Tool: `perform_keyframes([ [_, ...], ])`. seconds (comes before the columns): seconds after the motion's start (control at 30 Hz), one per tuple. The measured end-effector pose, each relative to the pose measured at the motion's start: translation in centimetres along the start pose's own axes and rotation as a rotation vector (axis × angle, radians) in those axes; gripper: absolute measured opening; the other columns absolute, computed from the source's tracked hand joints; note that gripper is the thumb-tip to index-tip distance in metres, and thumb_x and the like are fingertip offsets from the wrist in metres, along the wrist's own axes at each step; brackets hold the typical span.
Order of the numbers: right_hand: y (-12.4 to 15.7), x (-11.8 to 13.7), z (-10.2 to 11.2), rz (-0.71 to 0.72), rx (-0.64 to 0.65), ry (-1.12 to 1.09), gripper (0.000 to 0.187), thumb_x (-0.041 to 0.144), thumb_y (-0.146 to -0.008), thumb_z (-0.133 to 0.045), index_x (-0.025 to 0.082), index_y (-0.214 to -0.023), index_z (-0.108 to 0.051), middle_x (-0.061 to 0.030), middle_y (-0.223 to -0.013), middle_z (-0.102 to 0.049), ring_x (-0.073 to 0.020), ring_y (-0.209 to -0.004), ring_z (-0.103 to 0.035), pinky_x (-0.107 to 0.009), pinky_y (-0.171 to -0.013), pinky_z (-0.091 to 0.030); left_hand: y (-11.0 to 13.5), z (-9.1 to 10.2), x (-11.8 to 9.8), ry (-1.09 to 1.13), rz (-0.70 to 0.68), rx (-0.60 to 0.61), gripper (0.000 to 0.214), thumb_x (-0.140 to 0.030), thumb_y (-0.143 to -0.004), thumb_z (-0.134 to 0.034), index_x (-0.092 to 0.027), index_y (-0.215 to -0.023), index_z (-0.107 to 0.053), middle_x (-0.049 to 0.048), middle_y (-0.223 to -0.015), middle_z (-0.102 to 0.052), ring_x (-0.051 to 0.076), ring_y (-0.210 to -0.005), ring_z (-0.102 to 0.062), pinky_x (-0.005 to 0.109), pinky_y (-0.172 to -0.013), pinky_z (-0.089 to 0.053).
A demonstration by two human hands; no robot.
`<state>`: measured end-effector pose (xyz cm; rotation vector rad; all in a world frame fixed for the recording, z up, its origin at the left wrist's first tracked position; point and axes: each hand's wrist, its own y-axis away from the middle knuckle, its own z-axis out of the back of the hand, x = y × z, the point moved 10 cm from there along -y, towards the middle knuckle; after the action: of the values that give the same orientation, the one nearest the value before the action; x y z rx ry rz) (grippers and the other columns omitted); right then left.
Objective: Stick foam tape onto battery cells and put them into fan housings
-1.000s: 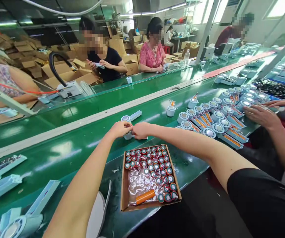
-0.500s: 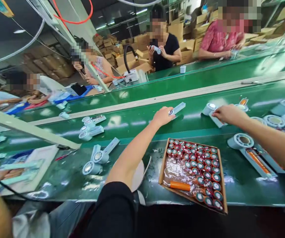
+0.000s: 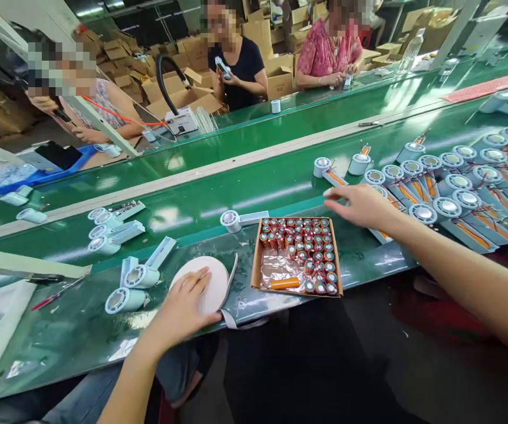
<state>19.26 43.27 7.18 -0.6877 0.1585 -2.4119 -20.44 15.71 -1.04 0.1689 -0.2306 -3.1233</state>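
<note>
My left hand (image 3: 187, 300) lies with fingers spread on a round white roll of tape (image 3: 213, 282), whose loose end curls up at the right. My right hand (image 3: 360, 203) hovers just beyond the battery box's right corner, fingers apart and holding nothing. Between my hands, the shallow cardboard box (image 3: 257, 262) contains rows of upright cylindrical batteries (image 3: 318, 256) and one orange cell (image 3: 284, 283) on its side. A pale blue handled housing (image 3: 231, 221) rests behind the box's left corner. Ahead of my right hand is another housing (image 3: 323, 166) with an orange cell in its handle.
Many pale blue housings (image 3: 448, 206) with orange cells crowd the right side. Several more (image 3: 124, 299) lie left of the roll. A red-handled tool (image 3: 46, 302) is at far left. Co-workers sit across the green conveyor belt (image 3: 183, 197).
My left hand has let go of a pale blue housing and come back to the tape roll. My right hand has left the housing it was touching. The view has swung right.
</note>
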Motion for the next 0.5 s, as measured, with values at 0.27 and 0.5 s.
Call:
perform_keyframes([
  [0.27,9.0,16.8,-6.8,0.548,0.369,0.027,0.022,0.028,-0.103,-0.059,0.02,-0.115,-0.074,-0.0105,-0.104,-0.079,-0.0241,-0.101,-0.071,-0.035,-0.088,-0.049,4.8,-1.6,0.0,-0.012,0.134,-0.093,0.068,-0.051,-0.096,-0.052,-0.011,-0.151,-0.055,0.0177,-0.156,-0.057,0.044,-0.147,-0.041,0.063,-0.124,-0.032],
  [0.5,6.4,20.0,-13.4,0.556,0.617,0.326,0.02,0.012,-0.094,-0.06,0.016,-0.09,-0.079,-0.0144,-0.093,-0.08,-0.0277,-0.098,-0.074,-0.044,-0.095,-0.042,7.4,4.3,-4.3,0.169,0.194,-0.515,0.07,-0.058,-0.094,-0.06,-0.021,-0.153,-0.051,0.0169,-0.149,-0.059,0.04,-0.143,-0.047,0.06,-0.119,-0.041],
])
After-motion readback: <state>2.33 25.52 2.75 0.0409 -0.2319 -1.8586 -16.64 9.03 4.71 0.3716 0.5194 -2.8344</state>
